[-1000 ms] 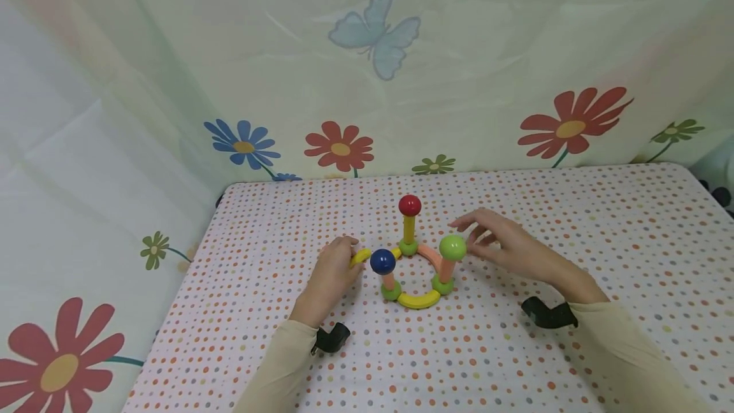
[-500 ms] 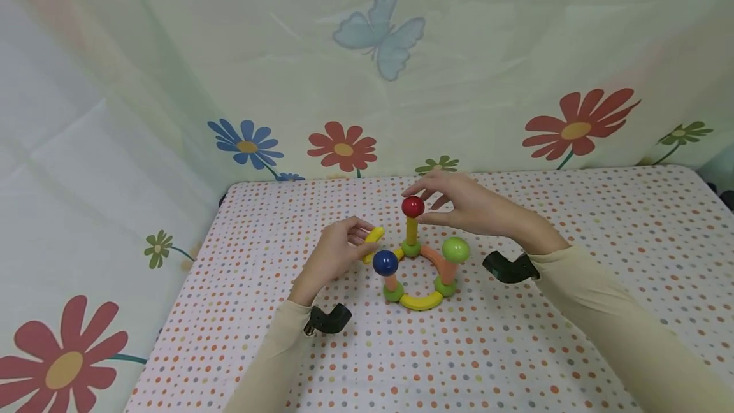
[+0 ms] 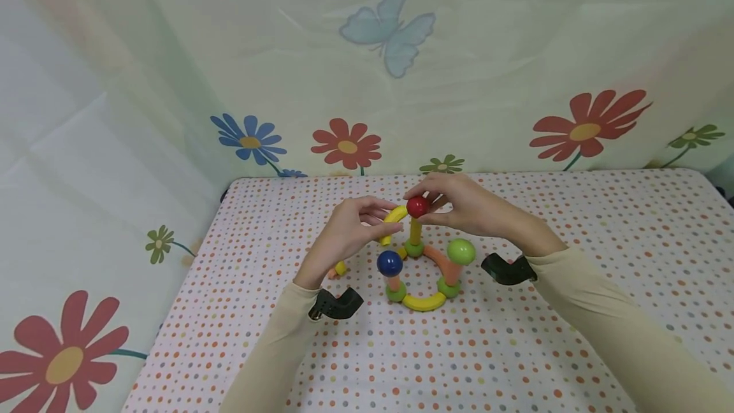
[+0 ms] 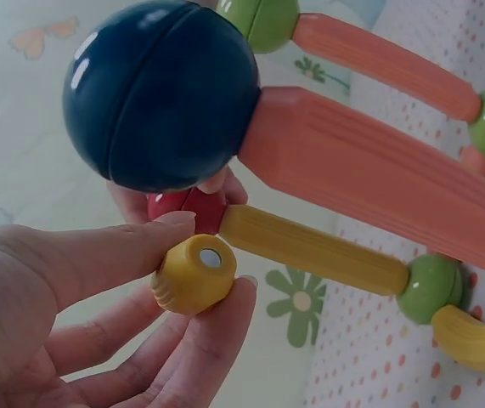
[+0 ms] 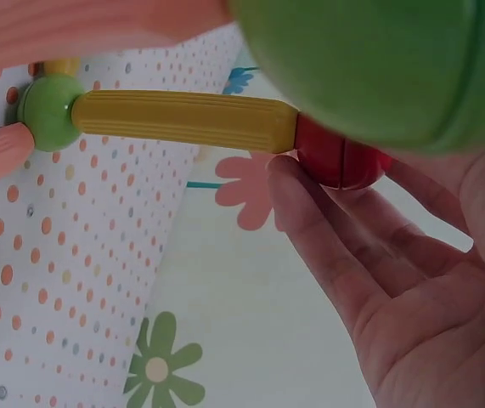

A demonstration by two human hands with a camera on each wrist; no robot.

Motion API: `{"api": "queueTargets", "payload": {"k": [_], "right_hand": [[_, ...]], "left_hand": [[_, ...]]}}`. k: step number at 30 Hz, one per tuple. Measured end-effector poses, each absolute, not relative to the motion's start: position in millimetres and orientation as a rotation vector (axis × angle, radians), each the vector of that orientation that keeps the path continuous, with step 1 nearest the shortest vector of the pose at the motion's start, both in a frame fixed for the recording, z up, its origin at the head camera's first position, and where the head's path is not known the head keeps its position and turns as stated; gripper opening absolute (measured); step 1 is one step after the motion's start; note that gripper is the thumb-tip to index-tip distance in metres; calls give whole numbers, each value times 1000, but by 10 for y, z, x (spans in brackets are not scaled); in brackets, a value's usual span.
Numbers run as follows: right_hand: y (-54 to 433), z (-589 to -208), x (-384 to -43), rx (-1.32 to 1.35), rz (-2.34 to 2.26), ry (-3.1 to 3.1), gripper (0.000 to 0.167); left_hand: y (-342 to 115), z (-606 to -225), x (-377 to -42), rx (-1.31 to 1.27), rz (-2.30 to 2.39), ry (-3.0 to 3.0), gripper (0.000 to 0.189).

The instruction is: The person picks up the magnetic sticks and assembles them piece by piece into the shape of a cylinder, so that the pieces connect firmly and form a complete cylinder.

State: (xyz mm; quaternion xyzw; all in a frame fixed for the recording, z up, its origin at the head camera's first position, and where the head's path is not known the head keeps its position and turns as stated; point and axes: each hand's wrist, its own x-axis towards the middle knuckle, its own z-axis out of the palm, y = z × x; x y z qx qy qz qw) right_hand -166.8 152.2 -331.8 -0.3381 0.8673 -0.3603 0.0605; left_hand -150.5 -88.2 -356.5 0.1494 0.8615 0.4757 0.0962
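Note:
My left hand (image 3: 352, 225) pinches a curved yellow magnetic rod (image 3: 395, 215) between thumb and fingers. Its upper end is at the red ball (image 3: 418, 206); whether they touch is unclear. A silvery disc shows on the rod's near end (image 4: 193, 285) in the left wrist view. Around the red ball, on top of an upright yellow rod (image 3: 415, 232), curl the fingers of my right hand (image 3: 470, 204). Beneath is a ring of green balls and curved rods, which also bears a blue ball (image 3: 390, 264) and a light green ball (image 3: 461, 252) on pink uprights.
Beside my left wrist, small yellow and pink pieces (image 3: 341, 268) lie partly hidden on the dotted tabletop (image 3: 275, 222). A flowered curtain (image 3: 482, 69) hangs behind the table.
My left hand has lifted the curved yellow rod up and rightward to the red ball. My right hand has moved left from beside the light green ball and now holds the red one.

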Motion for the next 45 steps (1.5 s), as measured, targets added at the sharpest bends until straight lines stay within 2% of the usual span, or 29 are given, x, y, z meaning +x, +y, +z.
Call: {"api": "queueTargets", "payload": {"k": [9,11,15,18,22,25,37,45], "right_hand": [[1502,-3174,-1521,-973,-928,2830,42],[1462,-3076,-1421,-973,-894,2921,39],[1313,-2955,-1198,-1138,-907,2959,26],[1179,-2980,-1033,-1206,-882,2867,21],[1066,-3096,-900,-1186,-816,2761,26],[1036,-3169,-889,-1204,-831,2754,30],[1077,-3202,-924,-1219,-964,2776,27],[1488,-2985,-952,-1096,-1165,2937,20]], "left_hand": [[-916,-3567,-1554,395,1535,2310,33],[-930,-3555,-1568,380,1570,2240,33],[-956,-3540,-1586,374,1604,2163,32],[-972,-3545,-1593,368,1625,2132,32],[-973,-3544,-1598,353,1625,2131,33],[-974,-3536,-1594,349,1619,2139,33],[-976,-3540,-1581,338,1633,2101,34],[-1041,-3707,-1495,365,1618,2189,37]]}}
